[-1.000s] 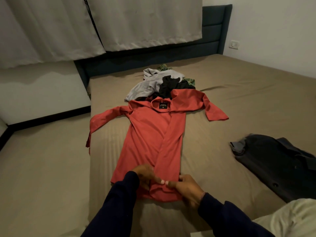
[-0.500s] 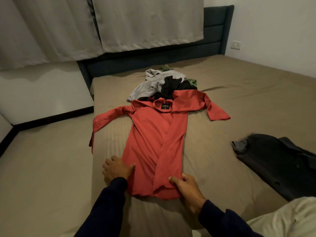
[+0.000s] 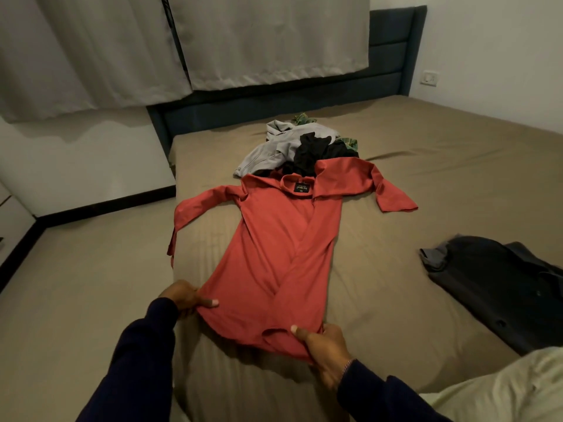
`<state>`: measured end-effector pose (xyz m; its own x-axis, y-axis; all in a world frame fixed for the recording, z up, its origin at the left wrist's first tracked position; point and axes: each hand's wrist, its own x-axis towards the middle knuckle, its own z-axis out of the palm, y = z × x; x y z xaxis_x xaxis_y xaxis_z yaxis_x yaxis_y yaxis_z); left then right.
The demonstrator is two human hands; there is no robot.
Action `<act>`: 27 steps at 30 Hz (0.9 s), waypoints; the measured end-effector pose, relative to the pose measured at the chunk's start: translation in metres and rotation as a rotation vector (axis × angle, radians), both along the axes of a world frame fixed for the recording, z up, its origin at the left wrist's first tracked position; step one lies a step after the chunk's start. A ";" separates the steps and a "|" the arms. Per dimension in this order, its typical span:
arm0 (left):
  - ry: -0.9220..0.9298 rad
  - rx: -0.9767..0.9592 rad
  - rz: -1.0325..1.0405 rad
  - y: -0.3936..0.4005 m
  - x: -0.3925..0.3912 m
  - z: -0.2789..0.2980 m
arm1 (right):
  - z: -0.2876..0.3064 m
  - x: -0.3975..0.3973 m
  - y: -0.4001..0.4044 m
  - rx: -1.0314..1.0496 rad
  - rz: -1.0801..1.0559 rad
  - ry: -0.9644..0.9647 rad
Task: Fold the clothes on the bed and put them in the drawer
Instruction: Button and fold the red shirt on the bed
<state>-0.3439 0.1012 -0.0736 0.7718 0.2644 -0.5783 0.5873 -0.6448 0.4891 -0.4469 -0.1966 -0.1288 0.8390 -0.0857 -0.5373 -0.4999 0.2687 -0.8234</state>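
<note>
Though flat on the bed beside the hem half a second back, now clamped on cloth: left grip, low and left of centre, thumb on top, pinching the left hem corner of the shirt. Hem raised a little off the sheet there, no longer lying flat.

Centre of frame: shirt spread face up, collar and label toward the top, front panels crossed over, left sleeve trailing over the bed edge, right sleeve thrown out toward the right.

Low and right of centre: right grip, before merely resting on the hem, now grasping the right hem corner, thumb over the cloth and fingers under.

Meaning for the task, as a judgement: smoothing done, both corners taken, probably ready to tug the body straight or carry the hem up toward the collar for the first fold. Early going; nothing visibly folded for certain, and no drawer in view.

Counted, left to right:
- two curtains along the top
- one red shirt, in hand
- one pile above the collar, with at least three pieces showing: grey, black, green-patterned
- one dark garment at the right edge, well apart from the shirt; folded or not, cannot tell
- one socket on the wall, upper right
</note>
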 end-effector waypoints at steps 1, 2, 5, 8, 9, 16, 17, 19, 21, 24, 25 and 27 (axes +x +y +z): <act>-0.014 -0.024 0.035 0.006 -0.005 0.004 | -0.002 -0.006 0.008 -0.041 -0.003 0.004; -0.017 -0.038 0.064 0.013 -0.011 0.006 | -0.003 -0.012 0.017 -0.082 -0.008 0.019; 0.022 0.000 0.107 0.035 -0.021 0.006 | -0.009 -0.031 0.047 -0.173 -0.022 0.052; 0.050 0.111 0.090 0.046 -0.028 0.002 | -0.015 -0.050 0.069 -0.305 0.034 0.040; 0.061 0.151 0.075 0.048 -0.030 0.002 | -0.017 -0.054 0.073 -0.334 0.054 0.033; -0.095 0.567 0.027 0.006 -0.021 0.017 | 0.003 -0.031 0.032 -0.333 0.631 0.039; -0.192 0.629 -0.035 -0.012 -0.014 0.021 | 0.013 -0.019 0.017 -0.350 0.820 0.092; -0.407 0.570 -0.181 -0.052 0.004 0.022 | 0.029 0.011 -0.016 -0.484 1.063 0.166; -0.589 0.379 -0.341 -0.096 0.021 0.018 | 0.042 0.048 -0.046 -0.607 1.023 0.070; -0.732 0.224 -0.565 -0.167 0.045 0.006 | 0.047 0.110 -0.083 -0.715 0.669 -0.142; -0.768 0.195 -0.616 -0.188 0.051 0.002 | 0.046 0.130 -0.092 -0.766 0.574 -0.193; -0.800 0.132 -0.673 -0.225 0.069 -0.005 | 0.044 0.167 -0.111 -0.931 0.477 -0.275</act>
<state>-0.2745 -0.1235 -0.0782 0.9267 -0.3370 0.1662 -0.3746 -0.7943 0.4782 -0.2798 -0.3071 -0.0847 0.9760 0.0043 -0.2178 -0.1539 -0.6940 -0.7033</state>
